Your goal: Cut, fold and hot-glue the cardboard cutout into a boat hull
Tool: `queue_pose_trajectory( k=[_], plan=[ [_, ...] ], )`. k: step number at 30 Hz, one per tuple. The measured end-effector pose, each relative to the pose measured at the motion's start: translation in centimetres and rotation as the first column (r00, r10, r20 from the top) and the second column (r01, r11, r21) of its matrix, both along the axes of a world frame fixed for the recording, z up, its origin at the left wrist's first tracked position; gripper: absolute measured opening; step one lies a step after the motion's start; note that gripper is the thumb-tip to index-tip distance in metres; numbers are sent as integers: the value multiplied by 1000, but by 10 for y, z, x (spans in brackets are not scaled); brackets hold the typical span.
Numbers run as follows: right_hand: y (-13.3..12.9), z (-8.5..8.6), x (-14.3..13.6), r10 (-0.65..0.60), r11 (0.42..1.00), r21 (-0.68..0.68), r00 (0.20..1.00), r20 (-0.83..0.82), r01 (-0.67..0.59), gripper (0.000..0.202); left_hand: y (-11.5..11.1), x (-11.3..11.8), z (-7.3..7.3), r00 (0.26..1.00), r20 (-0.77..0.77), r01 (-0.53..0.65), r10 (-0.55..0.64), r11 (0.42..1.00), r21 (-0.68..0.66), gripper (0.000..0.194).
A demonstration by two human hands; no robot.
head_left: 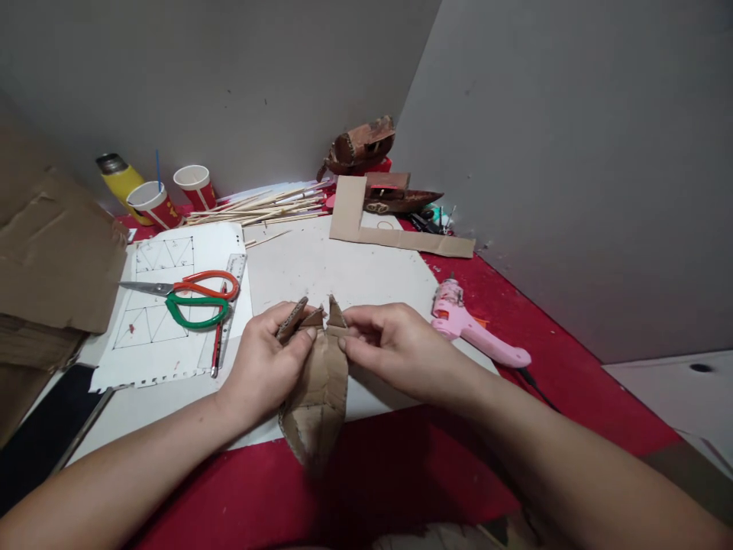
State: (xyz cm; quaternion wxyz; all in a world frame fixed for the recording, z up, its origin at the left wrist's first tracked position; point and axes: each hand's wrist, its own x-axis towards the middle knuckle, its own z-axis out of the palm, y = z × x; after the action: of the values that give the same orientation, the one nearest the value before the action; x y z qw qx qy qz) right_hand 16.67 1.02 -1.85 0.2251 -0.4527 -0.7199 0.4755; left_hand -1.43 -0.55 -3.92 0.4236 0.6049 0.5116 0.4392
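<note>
Left hand [278,355]: clamped on the folded cardboard piece [324,370], at its upper left side.
Right hand [386,344]: thumb and fingers pinching the upper right flap [337,315].
Cardboard: held between both hands, over the white sheet [280,263] — uneven pulling could tear a crease.
Pink glue gun [458,317]: near the right forearm [515,435] — a careless sweep might drag its cord [537,387].
</note>
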Motion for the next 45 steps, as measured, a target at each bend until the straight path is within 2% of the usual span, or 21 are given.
queue_pose_trajectory(
  k=[6,10,14,16,19,21,25,32,36,40,45],
  plan=[
    [-5,-4,-4,-30,997,71,999,29,27,14,-2,1,0,995,99,31,-25,998,-53,10],
    [-4,-6,-5,-33,995,92,998,58,28,17,-3,1,-2,994,109,31,-26,998,-46,10],
    [-1,-9,-6,-58,978,207,993,98,37,22,-1,0,-1,991,126,63,-54,996,-64,8],
    [-1,-10,-7,-69,963,267,990,127,33,22,-1,-1,2,990,122,74,-65,995,-65,17],
    [-1,-10,-8,-54,950,313,991,120,14,21,0,-2,7,991,121,71,-62,995,-75,47],
    [-2,-10,-9,-31,947,322,995,92,-1,22,-1,-2,9,991,125,50,-39,995,-84,56],
    [-4,-9,-11,-36,948,318,993,114,-2,28,-1,-1,7,997,79,25,-19,997,-70,50],
    [-6,-3,-14,-19,965,257,973,229,-42,33,0,0,6,996,82,34,-21,986,-166,47],
    [-4,-3,-12,-29,960,279,980,197,-28,33,-2,1,6,990,140,22,13,969,-247,44],
    [-1,-1,-11,1,950,305,983,183,-58,25,-4,1,4,960,282,91,3,944,-317,43],
    [-1,-1,-14,18,944,329,999,51,-34,18,-6,1,5,948,318,133,-27,940,-315,41]
  ],
)
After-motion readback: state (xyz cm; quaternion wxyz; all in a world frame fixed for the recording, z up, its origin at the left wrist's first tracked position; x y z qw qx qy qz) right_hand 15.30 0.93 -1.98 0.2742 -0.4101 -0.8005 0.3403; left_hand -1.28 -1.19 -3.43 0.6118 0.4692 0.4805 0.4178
